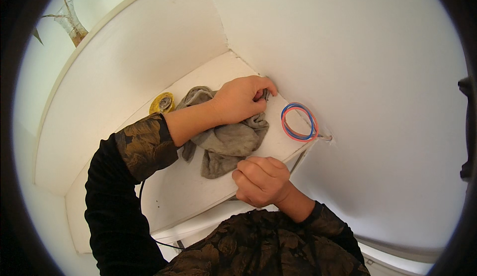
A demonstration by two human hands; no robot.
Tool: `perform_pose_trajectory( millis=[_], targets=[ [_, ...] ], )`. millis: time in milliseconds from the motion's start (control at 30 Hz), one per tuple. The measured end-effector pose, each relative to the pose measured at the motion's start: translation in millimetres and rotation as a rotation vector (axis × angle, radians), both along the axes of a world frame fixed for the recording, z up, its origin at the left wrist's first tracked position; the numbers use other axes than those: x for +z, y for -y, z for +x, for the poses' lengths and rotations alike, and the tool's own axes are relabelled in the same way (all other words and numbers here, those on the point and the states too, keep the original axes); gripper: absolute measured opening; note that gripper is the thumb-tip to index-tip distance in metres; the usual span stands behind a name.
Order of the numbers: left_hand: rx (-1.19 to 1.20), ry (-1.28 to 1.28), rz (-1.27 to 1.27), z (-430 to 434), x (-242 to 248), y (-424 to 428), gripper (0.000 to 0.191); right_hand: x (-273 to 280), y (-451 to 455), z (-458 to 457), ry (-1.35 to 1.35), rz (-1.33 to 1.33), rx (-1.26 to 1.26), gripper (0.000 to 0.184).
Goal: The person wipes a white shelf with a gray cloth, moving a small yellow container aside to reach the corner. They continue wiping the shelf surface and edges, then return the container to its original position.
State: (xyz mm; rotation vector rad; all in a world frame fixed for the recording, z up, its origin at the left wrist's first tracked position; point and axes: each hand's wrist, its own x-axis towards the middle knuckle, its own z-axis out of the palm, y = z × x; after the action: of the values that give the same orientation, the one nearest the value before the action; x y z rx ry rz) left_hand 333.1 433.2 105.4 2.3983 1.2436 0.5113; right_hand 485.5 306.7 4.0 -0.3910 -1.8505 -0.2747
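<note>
On a white shelf (171,198) in a wall corner lies a crumpled grey cloth (231,140). My left hand (242,99) reaches across it towards the wall, fingers curled and pinching a dark grey piece of what looks like the same cloth. My right hand (261,181) is closed into a fist by the shelf's front edge, close to the cloth's lower corner; whether anything is inside the fist is hidden. A yellow roll of tape (162,103) lies at the back, left of the cloth. Pink, blue and brown rings (300,122), possibly coiled wire, lie at the right end.
A white panel (149,41) rises behind the shelf, and a white wall (354,71) bounds it on the right. Near the rings, a short stub (328,137) sticks out of the wall. A clear vessel with plant roots (72,24) stands beyond the panel. A black cable (164,244) hangs by my left sleeve.
</note>
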Motion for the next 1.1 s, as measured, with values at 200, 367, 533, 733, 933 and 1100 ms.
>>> perform_pose_trajectory(
  millis=[200, 367, 533, 733, 933, 1100],
  targets=[
    [0.006, -0.005, 0.041, 0.5, -1.1, 1.3, 0.028, -0.7, 0.6, -0.9, -0.009, 0.001, -0.013, 0.025],
    [0.016, -0.005, 0.046, 0.3, -2.5, 2.3, 0.027, -1.2, 0.9, -0.4, 0.004, -0.012, -0.014, 0.026],
    [0.014, -0.025, 0.037, 2.7, 1.5, 3.0, 0.027, -0.3, 1.4, -0.7, -0.005, -0.018, -0.018, 0.026],
    [0.016, -0.090, 0.044, 4.9, 0.8, 2.3, 0.024, 0.3, 1.9, 0.9, 0.002, -0.019, -0.020, 0.026],
    [-0.016, -0.035, 0.069, -0.4, -1.1, 7.0, 0.027, 0.7, 0.6, 0.4, -0.009, -0.001, -0.007, 0.026],
    [-0.010, 0.007, 0.057, -0.3, 2.7, 8.9, 0.030, 3.6, 0.9, 1.9, 0.009, -0.022, -0.001, 0.026]
  ],
)
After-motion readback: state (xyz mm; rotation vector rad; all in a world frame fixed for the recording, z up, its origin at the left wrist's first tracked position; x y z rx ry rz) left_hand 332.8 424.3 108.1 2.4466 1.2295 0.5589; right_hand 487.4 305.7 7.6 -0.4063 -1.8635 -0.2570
